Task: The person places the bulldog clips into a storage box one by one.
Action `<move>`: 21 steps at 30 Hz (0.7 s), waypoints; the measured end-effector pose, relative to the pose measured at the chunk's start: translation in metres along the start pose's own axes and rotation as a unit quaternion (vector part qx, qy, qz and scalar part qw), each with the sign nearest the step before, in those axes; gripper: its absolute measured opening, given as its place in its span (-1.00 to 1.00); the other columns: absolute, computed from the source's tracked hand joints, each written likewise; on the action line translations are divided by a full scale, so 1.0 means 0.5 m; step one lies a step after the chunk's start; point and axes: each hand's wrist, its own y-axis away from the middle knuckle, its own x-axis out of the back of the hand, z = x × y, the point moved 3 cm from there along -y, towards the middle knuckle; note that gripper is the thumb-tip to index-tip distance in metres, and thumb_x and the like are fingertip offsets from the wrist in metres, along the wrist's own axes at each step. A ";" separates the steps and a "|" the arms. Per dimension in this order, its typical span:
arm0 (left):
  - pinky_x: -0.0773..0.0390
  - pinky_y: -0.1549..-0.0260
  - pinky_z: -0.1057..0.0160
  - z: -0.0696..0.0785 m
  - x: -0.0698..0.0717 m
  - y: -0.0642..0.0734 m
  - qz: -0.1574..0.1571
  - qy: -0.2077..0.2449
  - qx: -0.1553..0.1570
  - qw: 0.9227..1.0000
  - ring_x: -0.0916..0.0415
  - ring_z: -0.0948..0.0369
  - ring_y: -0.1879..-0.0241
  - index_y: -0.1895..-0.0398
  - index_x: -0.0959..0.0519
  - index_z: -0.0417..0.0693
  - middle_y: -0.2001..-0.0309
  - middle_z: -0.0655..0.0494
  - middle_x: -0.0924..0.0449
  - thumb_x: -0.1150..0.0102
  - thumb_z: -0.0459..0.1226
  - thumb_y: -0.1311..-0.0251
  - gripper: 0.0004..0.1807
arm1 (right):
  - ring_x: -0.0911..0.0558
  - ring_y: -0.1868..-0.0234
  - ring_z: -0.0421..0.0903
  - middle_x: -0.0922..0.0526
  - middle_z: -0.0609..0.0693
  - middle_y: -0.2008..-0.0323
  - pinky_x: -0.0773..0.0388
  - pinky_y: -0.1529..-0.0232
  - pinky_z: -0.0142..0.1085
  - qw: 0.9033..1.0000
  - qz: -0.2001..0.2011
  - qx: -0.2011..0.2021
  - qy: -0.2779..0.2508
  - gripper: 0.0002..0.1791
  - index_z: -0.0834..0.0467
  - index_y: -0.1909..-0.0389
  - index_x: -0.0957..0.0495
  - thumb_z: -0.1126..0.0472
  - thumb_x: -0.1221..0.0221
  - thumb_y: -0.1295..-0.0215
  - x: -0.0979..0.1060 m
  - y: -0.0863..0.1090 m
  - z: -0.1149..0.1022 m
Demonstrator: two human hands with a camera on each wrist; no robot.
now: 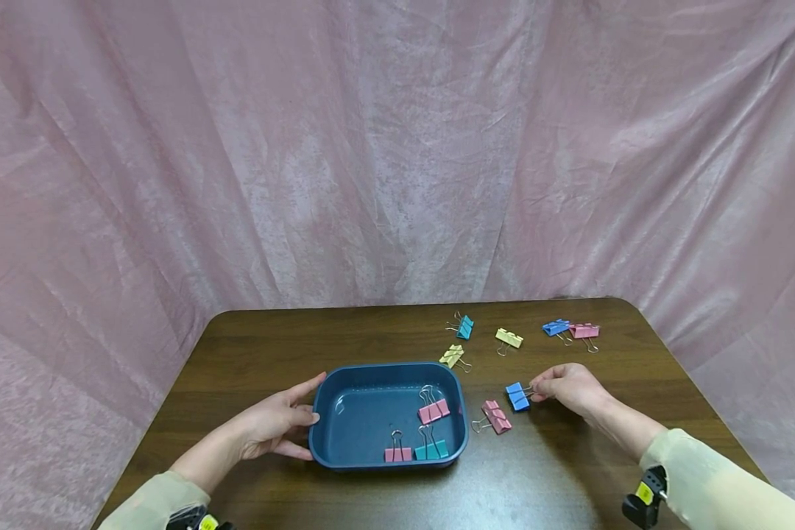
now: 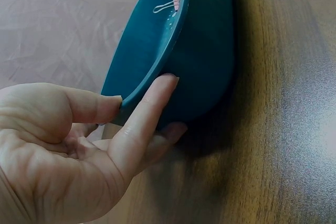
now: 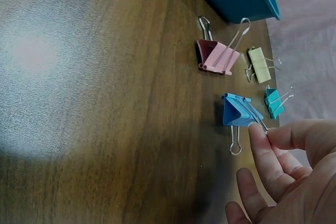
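Note:
At the left end of the dark blue tray, my left hand holds on with its thumb at the rim and fingers against the outer wall. My right hand pinches a wire handle of a blue binder clip between thumb and fingertip, low over the table. Just left of that clip lies a pink binder clip, close to the tray's right side. Inside the tray are two pink binder clips, one upper and one lower, plus a teal binder clip.
Behind the tray's right corner lie a yellow clip, a teal clip and another yellow clip. Farther right, a blue clip touches a pink clip. A pink curtain hangs behind the brown wooden table.

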 end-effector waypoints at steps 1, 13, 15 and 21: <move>-0.76 0.24 -0.08 0.000 0.000 0.000 -0.001 0.000 -0.001 1.000 -0.53 -0.21 -0.19 -0.69 0.17 0.14 -0.45 -0.46 -0.18 -0.02 -0.39 -0.49 -0.14 | -0.75 0.23 -0.04 -0.78 0.17 0.33 -0.53 0.04 -0.17 1.000 0.002 0.000 0.001 -0.75 0.47 0.11 -0.65 0.32 -0.17 -0.40 0.002 0.000 0.000; -0.76 0.24 -0.07 -0.002 0.001 -0.002 0.003 -0.001 -0.001 1.000 -0.54 -0.21 -0.19 -0.69 0.16 0.14 -0.45 -0.46 -0.20 -0.02 -0.39 -0.48 -0.14 | -0.73 0.22 -0.08 -0.78 0.12 0.34 -0.45 0.04 -0.21 1.000 0.017 0.007 0.006 -0.76 0.43 0.12 -0.64 0.30 -0.19 -0.38 0.017 0.004 -0.013; -0.76 0.24 -0.08 -0.002 0.001 -0.002 0.004 -0.001 0.000 1.000 -0.55 -0.21 -0.18 -0.69 0.16 0.14 -0.45 -0.46 -0.20 -0.02 -0.40 -0.48 -0.14 | -0.73 0.21 -0.08 -0.78 0.12 0.34 -0.45 0.03 -0.20 1.000 0.017 0.008 0.005 -0.75 0.44 0.11 -0.63 0.30 -0.19 -0.37 0.020 0.006 -0.017; -0.75 0.24 -0.08 -0.001 0.000 -0.002 0.005 0.002 0.001 1.000 -0.55 -0.22 -0.17 -0.69 0.15 0.14 -0.44 -0.47 -0.20 -0.02 -0.40 -0.48 -0.14 | -0.75 0.20 -0.06 -0.78 0.11 0.31 -0.51 0.00 -0.14 1.000 0.015 0.013 -0.012 -0.71 0.48 0.05 -0.60 0.30 -0.17 -0.39 0.030 0.007 -0.026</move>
